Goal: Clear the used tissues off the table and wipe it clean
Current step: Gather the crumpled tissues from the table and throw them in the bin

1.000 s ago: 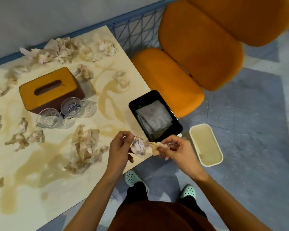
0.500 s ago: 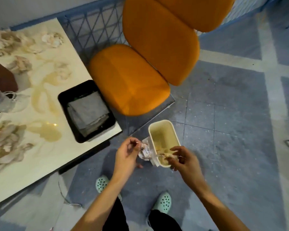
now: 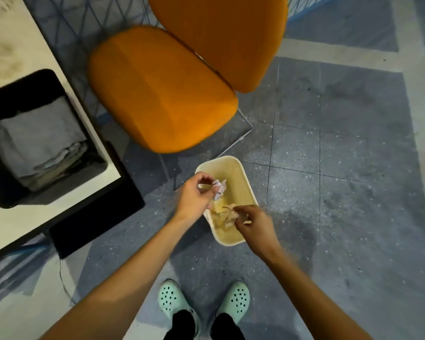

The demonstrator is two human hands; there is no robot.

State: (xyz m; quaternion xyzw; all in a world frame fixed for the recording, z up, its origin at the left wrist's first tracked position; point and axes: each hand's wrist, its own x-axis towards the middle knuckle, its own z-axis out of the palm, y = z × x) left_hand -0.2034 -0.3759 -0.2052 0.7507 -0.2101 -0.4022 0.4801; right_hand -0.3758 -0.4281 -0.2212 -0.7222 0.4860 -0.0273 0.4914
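Left hand pinches tissue over bin (right hand seemingly too).

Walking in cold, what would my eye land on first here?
The big orange chair at top centre grabs you first. Below it, over a cream bin on the floor, the left hand pinches a white tissue and the right hand a stained tissue. At left, a black tray holds a grey cloth.

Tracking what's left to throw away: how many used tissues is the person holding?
2. A whitish tissue pinched by the left hand, a brownish tissue pinched by the right hand, both over the bin. Others may be hidden inside it.
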